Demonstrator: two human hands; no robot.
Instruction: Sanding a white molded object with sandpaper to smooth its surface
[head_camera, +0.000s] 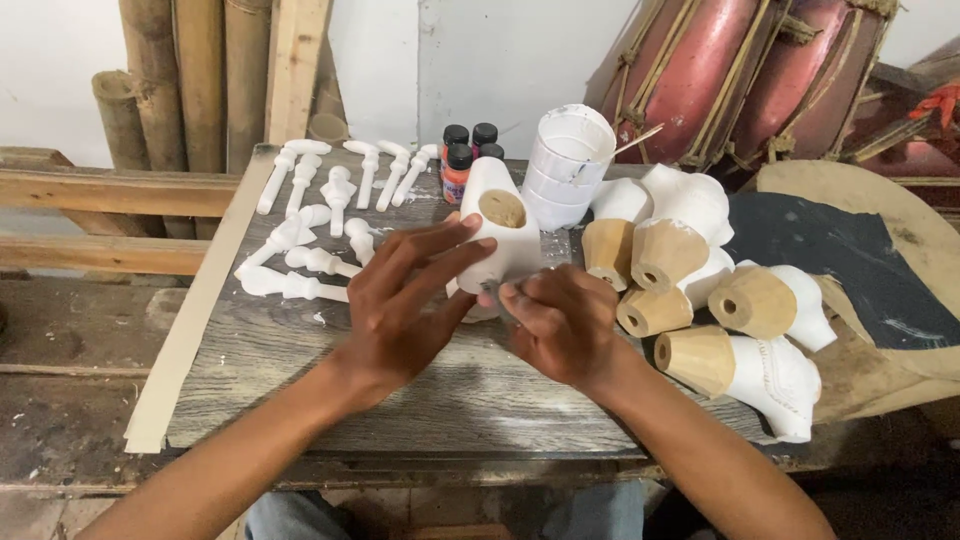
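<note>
1. White-painted wood makes up the carved piece (497, 232) held over the middle of the grey tabletop (300, 350); its bare round end, unpainted and tan, faces up toward the camera.
2. The left hand (405, 300) is clamped on this carved piece, fingers stretched across its near side and thumb below.
3. The right hand (562, 322) is closed with its fingertips pinched together against the lower edge of the carved piece; what it pinches is too small to tell.
4. To the right lies a heap of similar pieces (720, 300), each white at one end and bare wood with a drilled hole at the other.
5. To the left, small white turned pegs (320, 215) lie scattered on the tabletop.
6. Behind the carved piece stand little paint bottles (468, 150) with black caps, and just beside them a white-smeared plastic cup (568, 160) with a stick in it.
7. Dark sandpaper (840, 260) lies at the far right, bamboo poles (190, 70) lean at the back left.
</note>
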